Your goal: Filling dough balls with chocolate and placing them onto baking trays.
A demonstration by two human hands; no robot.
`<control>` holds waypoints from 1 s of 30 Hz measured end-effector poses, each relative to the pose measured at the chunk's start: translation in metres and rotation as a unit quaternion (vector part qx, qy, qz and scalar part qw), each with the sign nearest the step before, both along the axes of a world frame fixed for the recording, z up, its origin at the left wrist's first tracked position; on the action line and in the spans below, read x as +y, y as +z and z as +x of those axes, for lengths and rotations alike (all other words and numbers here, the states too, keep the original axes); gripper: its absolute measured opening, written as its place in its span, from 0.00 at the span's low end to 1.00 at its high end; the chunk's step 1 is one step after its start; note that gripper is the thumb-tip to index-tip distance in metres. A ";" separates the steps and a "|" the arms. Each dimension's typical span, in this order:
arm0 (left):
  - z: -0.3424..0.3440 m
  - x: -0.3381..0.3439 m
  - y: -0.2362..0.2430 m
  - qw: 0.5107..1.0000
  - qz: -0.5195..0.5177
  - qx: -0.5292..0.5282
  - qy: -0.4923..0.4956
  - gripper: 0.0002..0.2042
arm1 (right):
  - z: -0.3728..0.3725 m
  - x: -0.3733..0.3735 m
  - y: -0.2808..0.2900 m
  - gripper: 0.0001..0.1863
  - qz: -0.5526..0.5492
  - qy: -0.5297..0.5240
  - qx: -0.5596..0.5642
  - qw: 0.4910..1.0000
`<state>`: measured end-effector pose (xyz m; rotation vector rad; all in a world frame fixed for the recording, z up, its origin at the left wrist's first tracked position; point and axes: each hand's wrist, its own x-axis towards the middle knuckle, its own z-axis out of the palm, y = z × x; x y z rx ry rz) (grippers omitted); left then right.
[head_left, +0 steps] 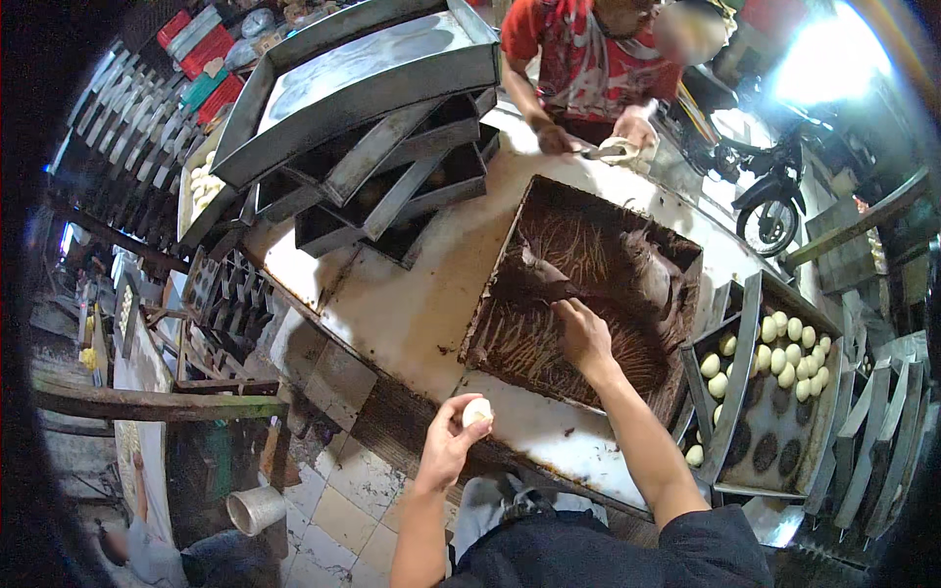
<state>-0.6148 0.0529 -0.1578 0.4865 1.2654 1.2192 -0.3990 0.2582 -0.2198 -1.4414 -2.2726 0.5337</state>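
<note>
Stained table (421,294), tiled floor (345,513): left hand (446,446) grasps pale ball (477,411), right hand (586,338)'s grip unclear

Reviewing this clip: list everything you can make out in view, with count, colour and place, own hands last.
Table: 1, whitish, centre
Large tray: 1, brown-coated, on the table
Brown filling: 1 spread, dark brown, inside it
Stacked trays: several, grey metal, upper left
Ball tray: 1, grey, right
Pale balls: over ten, cream, mostly in that tray
Co-worker: 1, red patterned shirt, across the table
Motorcycle: 1, dark, upper right
Crates: several, red and green, upper left
Bucket: 1, whitish, lower left
Held ball: 1, cream, left hand
Left hand: 1, bare, before the table
Right hand: 1, bare, over the filling
</note>
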 end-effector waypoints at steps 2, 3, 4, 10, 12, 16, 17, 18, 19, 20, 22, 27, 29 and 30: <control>0.016 0.020 -0.007 0.999 -0.020 0.016 -0.020 0.19 | 0.007 0.002 -0.009 0.19 -0.003 0.020 -0.007 1.000; 0.021 0.026 -0.011 0.999 -0.019 0.019 -0.023 0.19 | 0.010 -0.002 -0.007 0.21 -0.011 0.024 -0.009 1.000; 0.027 0.031 -0.014 0.999 -0.019 0.022 -0.028 0.19 | 0.015 -0.008 -0.008 0.21 -0.011 0.021 -0.006 1.000; 0.076 0.075 -0.005 0.983 -0.099 0.122 -0.091 0.13 | 0.021 -0.094 0.086 0.06 -0.379 -0.096 0.469 0.792; 0.108 0.078 -0.003 0.995 -0.036 -0.009 -0.087 0.12 | 0.025 -0.118 0.081 0.04 -0.301 -0.125 0.520 0.789; 0.119 0.075 0.042 0.964 -0.049 -0.240 -0.104 0.21 | 0.062 -0.156 0.095 0.03 -0.002 -0.164 0.420 0.893; 0.122 0.073 0.045 0.969 -0.047 -0.228 -0.080 0.21 | 0.069 -0.169 0.087 0.03 0.004 -0.172 0.420 0.891; 0.123 0.068 0.050 0.974 -0.042 -0.216 -0.055 0.21 | 0.078 -0.185 0.073 0.02 -0.006 -0.204 0.407 0.890; 0.120 0.065 0.035 0.975 -0.027 -0.209 -0.064 0.21 | 0.086 -0.197 0.063 0.02 -0.017 -0.228 0.396 0.889; 0.121 0.055 0.023 0.976 -0.019 -0.206 -0.064 0.21 | 0.095 -0.209 0.056 0.02 -0.012 -0.223 0.400 0.889; 0.124 0.037 0.018 0.981 -0.018 -0.181 -0.068 0.20 | 0.111 -0.231 0.042 0.03 -0.015 -0.358 0.262 0.896; 0.129 -0.047 0.061 0.936 0.084 -0.196 -0.281 0.28 | 0.148 -0.273 0.016 0.17 0.005 -0.307 0.282 0.909; 0.119 -0.090 0.070 0.924 0.146 -0.119 -0.334 0.28 | 0.125 -0.307 0.077 0.24 -0.144 -0.137 0.516 0.833; 0.119 -0.111 0.076 0.921 0.153 -0.089 -0.347 0.28 | 0.116 -0.327 0.109 0.25 -0.207 -0.036 0.612 0.762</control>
